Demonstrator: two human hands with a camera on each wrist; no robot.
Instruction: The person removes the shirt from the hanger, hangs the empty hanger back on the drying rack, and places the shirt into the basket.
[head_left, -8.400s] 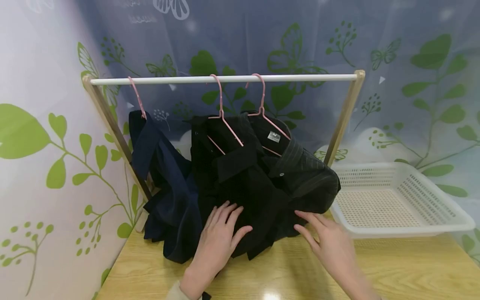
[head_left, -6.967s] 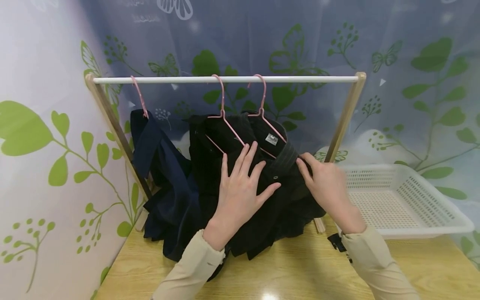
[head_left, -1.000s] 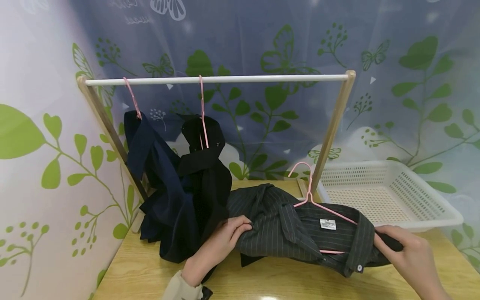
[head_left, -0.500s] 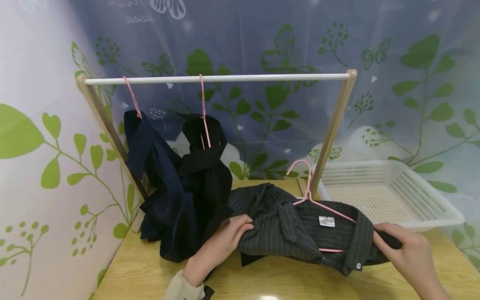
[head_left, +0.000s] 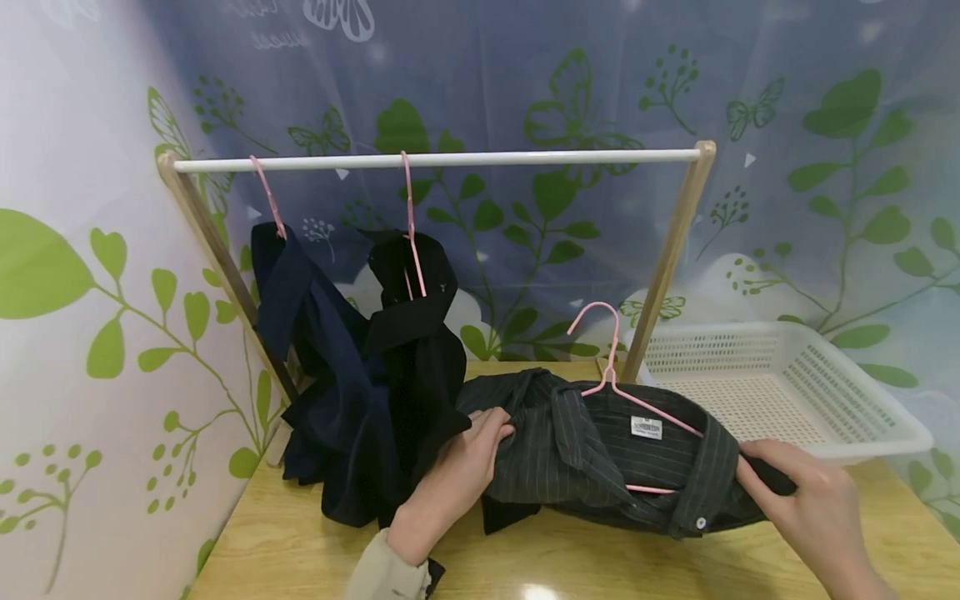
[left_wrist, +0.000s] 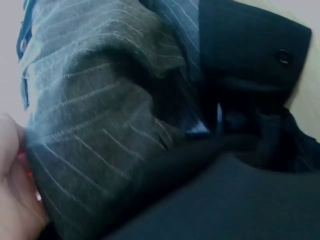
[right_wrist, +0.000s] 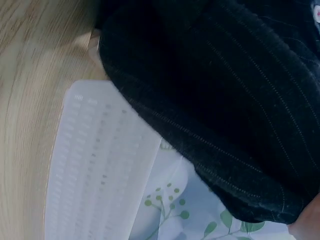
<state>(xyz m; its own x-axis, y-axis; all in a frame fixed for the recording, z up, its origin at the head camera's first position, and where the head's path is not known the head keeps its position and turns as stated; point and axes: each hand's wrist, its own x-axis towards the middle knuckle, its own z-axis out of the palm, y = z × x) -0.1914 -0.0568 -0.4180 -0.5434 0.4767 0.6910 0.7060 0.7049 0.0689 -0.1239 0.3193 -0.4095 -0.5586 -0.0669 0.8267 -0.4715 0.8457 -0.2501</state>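
Observation:
A dark pinstriped shirt (head_left: 528,454) lies spread low over the table, its collar towards the right. In its neck sits a pink hanger (head_left: 616,337), the hook standing free below the rail; a white label (head_left: 647,427) shows inside. My left hand (head_left: 468,458) pinches the shirt's left part, and striped cloth (left_wrist: 85,105) fills the left wrist view. My right hand (head_left: 813,496) grips the shirt's right shoulder beside the collar. From the right wrist view, the shirt's dark edge (right_wrist: 200,100) passes over the basket's corner.
A navy shirt (head_left: 341,400) and a black shirt (head_left: 420,367) hang on pink hangers at the left of the white rail (head_left: 540,157). The black one reaches down to my left hand. A white basket (head_left: 896,429) stands at the right on the wooden table (head_left: 600,575).
Earlier the pinstriped shirt hung on the rail with the other two; it has come off onto the table with its hanger. Just now the hook and collar have risen slightly and shifted left.

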